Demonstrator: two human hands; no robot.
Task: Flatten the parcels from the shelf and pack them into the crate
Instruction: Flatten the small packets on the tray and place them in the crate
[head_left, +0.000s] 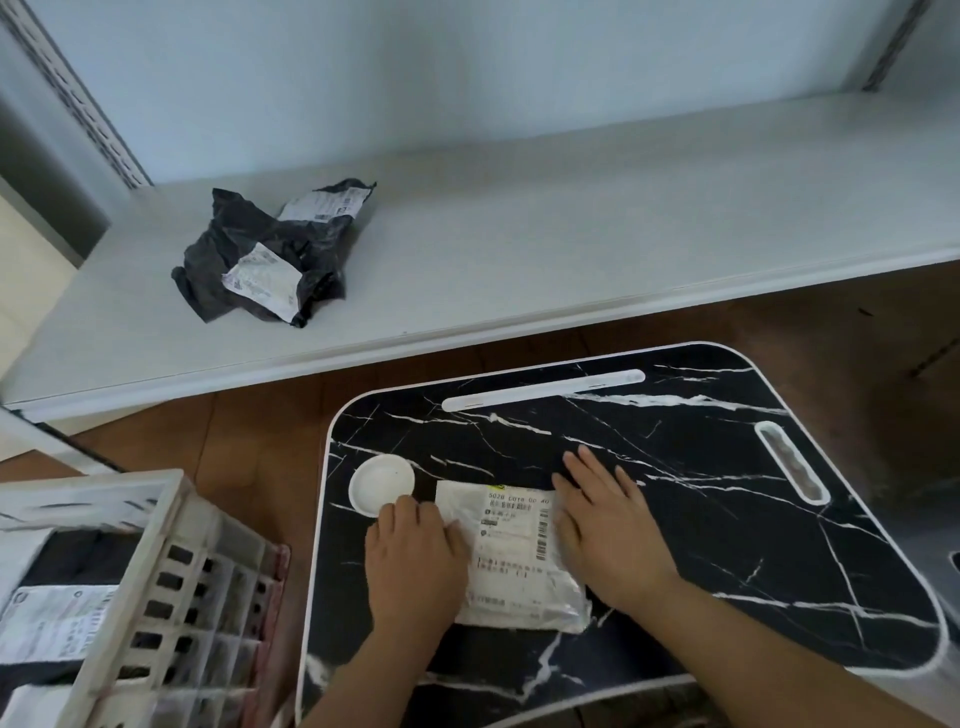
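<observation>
While both hands press flat | parcel (511, 551) | tray table (727, 519)

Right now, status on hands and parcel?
Both hands, left and right, flat on white parcel. Black parcels on shelf. Nothing blocking crate.

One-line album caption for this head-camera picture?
Both hands press a parcel flat on the marbled table.

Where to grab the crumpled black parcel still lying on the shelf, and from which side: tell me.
Take the black parcel by the raised crumpled folds near its middle, coming from above and from the shelf front edge. It lies loose and bunched, with its near corner close to that edge. The folds probably give the fingers something to pinch; the flat labels do not.
</observation>
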